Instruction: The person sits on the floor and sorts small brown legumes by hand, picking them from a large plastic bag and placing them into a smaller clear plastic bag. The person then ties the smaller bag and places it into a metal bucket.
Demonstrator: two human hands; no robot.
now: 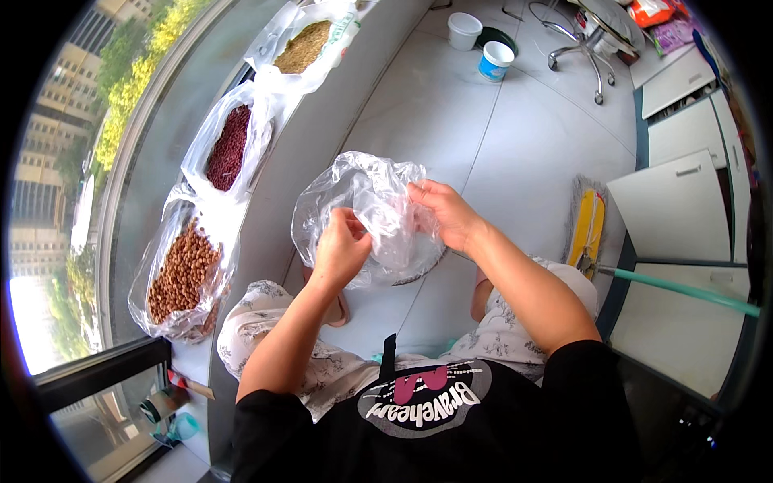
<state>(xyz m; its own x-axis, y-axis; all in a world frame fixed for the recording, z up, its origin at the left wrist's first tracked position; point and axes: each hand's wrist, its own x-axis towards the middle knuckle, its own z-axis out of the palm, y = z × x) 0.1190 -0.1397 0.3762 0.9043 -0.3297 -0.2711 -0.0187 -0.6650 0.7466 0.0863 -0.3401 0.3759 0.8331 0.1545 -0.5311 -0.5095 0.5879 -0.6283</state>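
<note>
A crumpled clear plastic bag (386, 175) is spread in front of me, between my knees and above the tiled floor. My right hand (444, 214) grips it at the right, thumb and fingers closed on the film. On the other side, my left hand (344, 250) has curled fingers pinching the film near the bag's middle. Through and below the plastic, part of a round object with a dark rim (416, 276) shows; the bag hides most of it.
Along the window ledge at left stand open plastic bags of brown beans (184, 275), dark red beans (229, 148) and tan grains (302, 48). White buckets (496, 60) and a swivel chair (583, 45) are ahead. A yellow mop (586, 226) lies by white cabinets (673, 208).
</note>
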